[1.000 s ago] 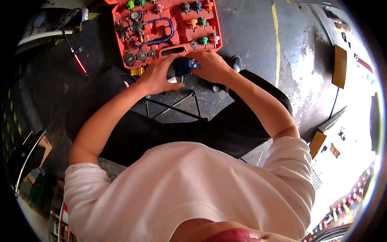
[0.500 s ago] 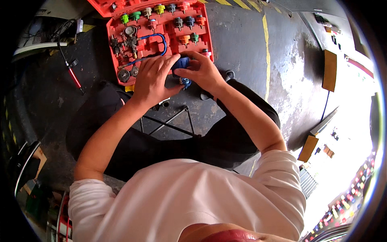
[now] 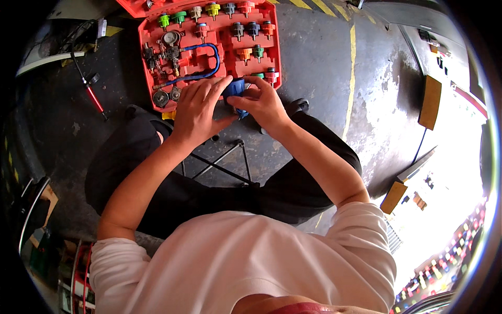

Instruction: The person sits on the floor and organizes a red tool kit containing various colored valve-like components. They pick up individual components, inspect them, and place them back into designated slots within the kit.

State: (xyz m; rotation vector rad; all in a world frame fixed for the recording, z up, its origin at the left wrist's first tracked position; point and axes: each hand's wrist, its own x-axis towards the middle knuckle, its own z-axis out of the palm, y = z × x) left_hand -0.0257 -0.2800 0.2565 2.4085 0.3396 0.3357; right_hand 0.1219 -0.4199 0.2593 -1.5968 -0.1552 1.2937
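Between my hands is a dark blue fitting [image 3: 235, 89] with a lighter blue piece [image 3: 242, 113] at its lower end. My left hand [image 3: 198, 112] has its fingertips on the fitting's left side, its thumb reaching toward the lower piece. My right hand [image 3: 264, 110] grips the fitting from the right, thumb across its front. Just beyond them lies an open red plastic case [image 3: 147, 73] holding several coloured adapters [image 3: 243, 54], a gauge assembly [image 3: 170, 38], a blue hose [image 3: 216, 58] and dark round caps [image 3: 161, 98] in moulded slots.
A red hand pump [image 3: 95, 98] lies left on the grey floor [image 3: 316, 63], which has yellow tape [image 3: 351, 73]. Dark folding metal legs [image 3: 225, 157] show between my knees. Boards [image 3: 430, 102] stand at the right, and a wire-framed object [image 3: 86, 272] is at lower left.
My hands have re-gripped the blue fitting: my left fingers now reach higher over it and my right thumb lies across its front. The view has also shifted.
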